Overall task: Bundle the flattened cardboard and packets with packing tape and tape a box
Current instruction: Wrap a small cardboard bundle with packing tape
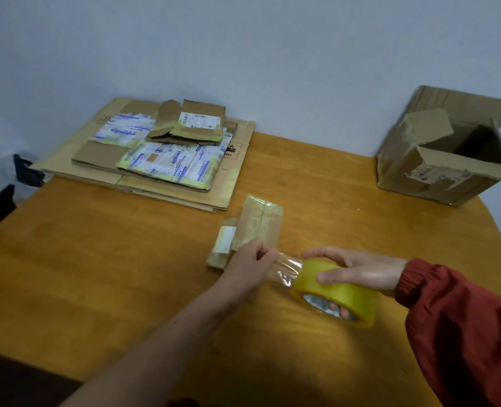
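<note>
Centrally, head view: left hand (250,261) pinches tape end (284,270); right hand (361,271) grips roll (336,289). Bundle (256,221) above, partly hidden. Stack (155,160) 11 o'clock, labels blurred, "481" legible. Box (437,160) 2 o'clock, cropped.

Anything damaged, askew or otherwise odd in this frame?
Yes. The open box at the far right of the table is battered: creased walls, flaps splayed unevenly. The flattened cardboard stack overhangs the far-left edge.

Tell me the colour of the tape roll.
The tape roll is translucent yellow, clearest in the head view.
</note>
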